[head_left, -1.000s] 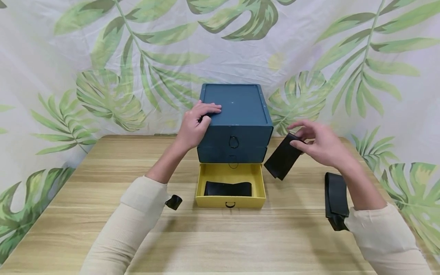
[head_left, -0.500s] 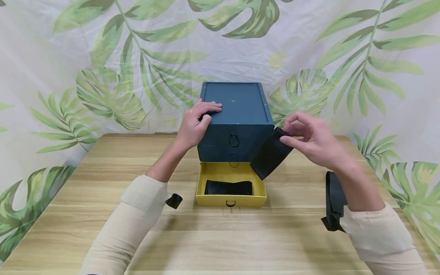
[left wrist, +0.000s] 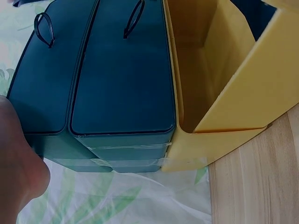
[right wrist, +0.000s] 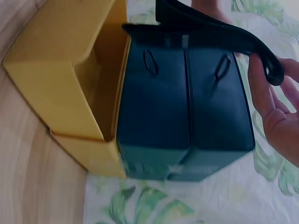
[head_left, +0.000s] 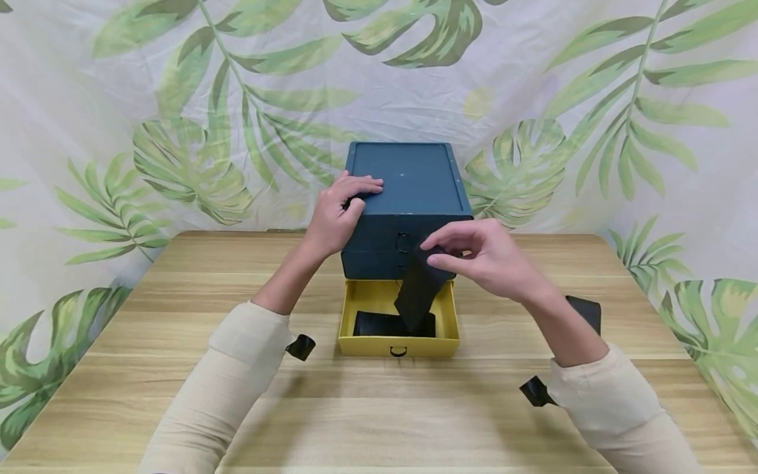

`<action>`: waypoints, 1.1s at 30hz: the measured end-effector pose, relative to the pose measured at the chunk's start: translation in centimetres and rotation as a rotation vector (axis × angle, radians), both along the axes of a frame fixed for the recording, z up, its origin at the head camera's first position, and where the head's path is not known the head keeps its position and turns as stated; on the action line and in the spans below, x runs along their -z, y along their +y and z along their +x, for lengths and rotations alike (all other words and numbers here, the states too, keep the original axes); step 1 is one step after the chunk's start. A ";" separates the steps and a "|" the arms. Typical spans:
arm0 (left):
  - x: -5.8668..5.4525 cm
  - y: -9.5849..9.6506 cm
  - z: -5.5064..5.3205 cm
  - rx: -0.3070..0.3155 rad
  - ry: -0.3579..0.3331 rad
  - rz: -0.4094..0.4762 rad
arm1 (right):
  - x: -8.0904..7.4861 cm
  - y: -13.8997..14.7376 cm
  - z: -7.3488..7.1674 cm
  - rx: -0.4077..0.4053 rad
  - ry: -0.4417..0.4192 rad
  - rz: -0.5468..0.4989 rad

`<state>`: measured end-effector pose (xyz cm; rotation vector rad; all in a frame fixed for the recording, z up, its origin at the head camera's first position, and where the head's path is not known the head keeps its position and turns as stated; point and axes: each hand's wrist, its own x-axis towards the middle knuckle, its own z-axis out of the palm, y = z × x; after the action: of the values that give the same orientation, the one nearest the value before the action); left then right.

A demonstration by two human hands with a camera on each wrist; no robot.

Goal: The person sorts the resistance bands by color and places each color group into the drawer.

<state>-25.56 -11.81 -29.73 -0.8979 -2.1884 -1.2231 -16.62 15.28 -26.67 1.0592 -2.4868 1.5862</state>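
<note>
My left hand (head_left: pixel 334 217) rests on the left edge of a blue drawer box (head_left: pixel 408 178), its fingers lying over the top. In the head view my right hand (head_left: pixel 491 260) pinches a black, folded, leather-like pouch (head_left: pixel 419 289) by its upper end. The pouch hangs tilted over the pulled-out yellow drawer (head_left: pixel 367 346) at the bottom of the stack. Inside that drawer lies another black pouch (head_left: pixel 376 324), partly hidden behind the held one. In the right wrist view the held pouch (right wrist: pixel 205 35) shows a curled fold near my fingers.
Another black pouch (head_left: pixel 586 313) lies on the wooden table (head_left: pixel 379 415) at the right, partly covered by my right forearm. Two blue drawers with black loop pulls (left wrist: pixel 44 30) stand above the yellow one. A leaf-print cloth (head_left: pixel 284 79) hangs behind.
My right hand has moved left with the pouch, from beside the box to over the yellow drawer. My left hand stays on the box.
</note>
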 end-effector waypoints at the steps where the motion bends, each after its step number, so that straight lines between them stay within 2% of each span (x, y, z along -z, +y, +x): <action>1: 0.0 0.0 0.0 -0.001 0.002 0.000 | 0.1 -0.4 0.0 0.002 -0.001 -0.005; 6: 0.1 0.0 -0.1 -0.001 0.010 0.003 | 0.4 -2.3 -0.1 0.001 -0.017 -0.004; 11: 0.1 0.0 -0.2 0.005 0.016 0.006 | 1.0 -4.1 -0.1 0.004 -0.016 0.039; 19: 0.3 -0.1 -0.3 0.008 0.025 0.011 | 2.0 -7.1 0.6 0.048 0.132 0.152; 23: 0.2 -0.1 -0.2 0.006 0.023 0.009 | 2.2 -8.4 0.9 0.038 0.154 0.180; 28: 0.2 0.0 -0.2 0.002 0.017 0.006 | 3.0 -9.1 0.9 0.015 0.119 0.191; 33: 0.2 -0.1 -0.1 0.003 0.009 0.004 | 4.3 -8.5 1.1 0.044 0.053 0.257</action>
<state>-25.69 -11.92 -29.93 -0.9034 -2.1779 -1.2224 -15.51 6.77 -30.99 1.0466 -2.7106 1.2339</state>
